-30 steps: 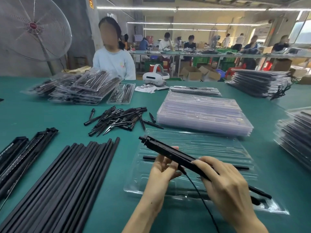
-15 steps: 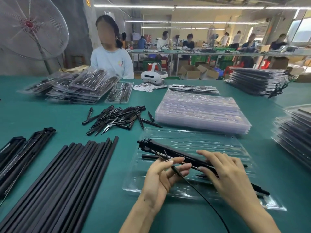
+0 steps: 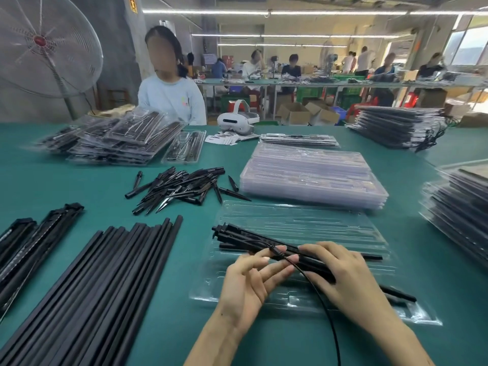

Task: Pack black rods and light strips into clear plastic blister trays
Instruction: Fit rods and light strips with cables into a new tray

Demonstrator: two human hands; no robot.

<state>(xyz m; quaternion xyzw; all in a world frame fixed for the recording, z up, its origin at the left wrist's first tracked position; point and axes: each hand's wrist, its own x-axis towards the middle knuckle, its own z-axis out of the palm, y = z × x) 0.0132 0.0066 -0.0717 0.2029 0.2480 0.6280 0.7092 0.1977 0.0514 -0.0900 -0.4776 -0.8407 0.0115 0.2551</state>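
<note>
the light strip (image 3: 264, 245) is held slantwise just above the open blister tray (image 3: 303, 223) on the green desk (image 3: 79, 180). the right hand (image 3: 343, 281) is curled round the strip's middle; the left hand (image 3: 253, 276) pinches the thin black cable (image 3: 320, 299) at its small plug beside the strip. it looks stiff, long and light, so a hold near mid-length should keep it level; the cable is limp and likely to snag, best tucked first. one black rod (image 3: 369, 257) already lies in the tray; loose rods (image 3: 105, 273) lie well left of the tray.
</note>
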